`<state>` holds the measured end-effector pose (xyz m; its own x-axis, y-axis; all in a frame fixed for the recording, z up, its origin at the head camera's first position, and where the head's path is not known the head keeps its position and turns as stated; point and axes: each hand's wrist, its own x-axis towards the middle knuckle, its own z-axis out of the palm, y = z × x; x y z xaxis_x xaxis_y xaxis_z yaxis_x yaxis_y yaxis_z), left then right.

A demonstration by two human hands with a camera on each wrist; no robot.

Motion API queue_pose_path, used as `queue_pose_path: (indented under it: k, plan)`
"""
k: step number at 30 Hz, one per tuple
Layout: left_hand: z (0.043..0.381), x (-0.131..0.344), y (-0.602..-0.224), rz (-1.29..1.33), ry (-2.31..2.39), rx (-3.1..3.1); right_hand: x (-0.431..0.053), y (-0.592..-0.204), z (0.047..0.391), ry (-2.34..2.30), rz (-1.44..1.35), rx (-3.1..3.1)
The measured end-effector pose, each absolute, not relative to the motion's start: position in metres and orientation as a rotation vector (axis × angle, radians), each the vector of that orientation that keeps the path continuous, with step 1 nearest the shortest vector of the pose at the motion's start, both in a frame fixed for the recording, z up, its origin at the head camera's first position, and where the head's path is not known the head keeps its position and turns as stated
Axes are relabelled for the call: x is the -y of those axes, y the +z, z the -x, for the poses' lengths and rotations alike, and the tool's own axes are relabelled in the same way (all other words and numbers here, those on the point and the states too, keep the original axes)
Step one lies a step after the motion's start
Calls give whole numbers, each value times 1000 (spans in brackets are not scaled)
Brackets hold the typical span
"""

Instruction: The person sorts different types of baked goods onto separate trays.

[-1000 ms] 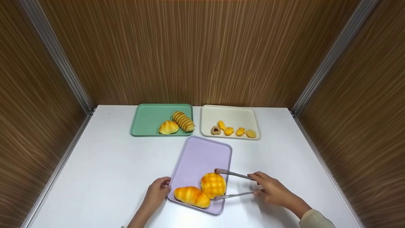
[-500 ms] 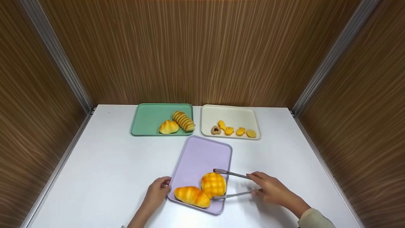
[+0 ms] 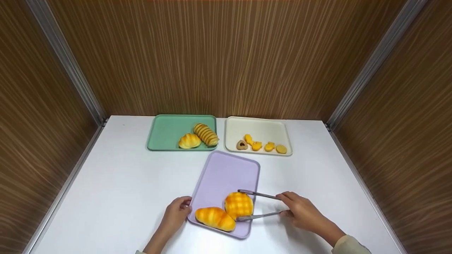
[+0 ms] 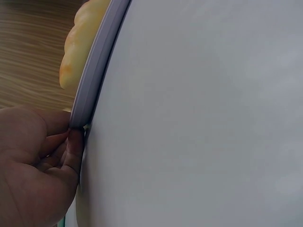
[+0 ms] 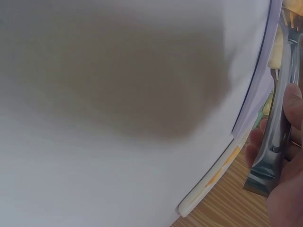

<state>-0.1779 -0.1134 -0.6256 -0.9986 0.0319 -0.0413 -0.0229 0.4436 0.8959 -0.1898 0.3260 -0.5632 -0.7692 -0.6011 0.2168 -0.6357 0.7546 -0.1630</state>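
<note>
My left hand pinches the left rim of a purple tray, thumb and fingertips right at its edge in the left wrist view. On the near half of that tray lie a round bun with a grid-patterned top and a long golden bread roll. Metal tongs with forked ends are held in my right hand. One prong is at the bun's far side, the other at its near side, beside the roll's right end. The right wrist view shows the tongs gripped between thumb and fingers.
Behind, a green tray carries a striped roll and a small bread. To its right, a cream tray bears several small biscuits. Wood-grain panels enclose the white table on three sides.
The tongs' forked ends have reached slightly further left over the purple tray and drawn a little closer together around the bun. The left hand and the trays have stayed put.
</note>
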Motion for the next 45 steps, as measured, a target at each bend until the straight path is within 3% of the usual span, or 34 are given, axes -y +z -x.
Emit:
queue_pose_path:
  k: [19, 45]
  plan:
    - [178, 115, -626, -17, 1608, -2646, -314, -568, 203, 595, -883, 2725]
    - [179, 116, -630, -11, 1668, -2612, -221, -583, 251, 840, -692, 2660]
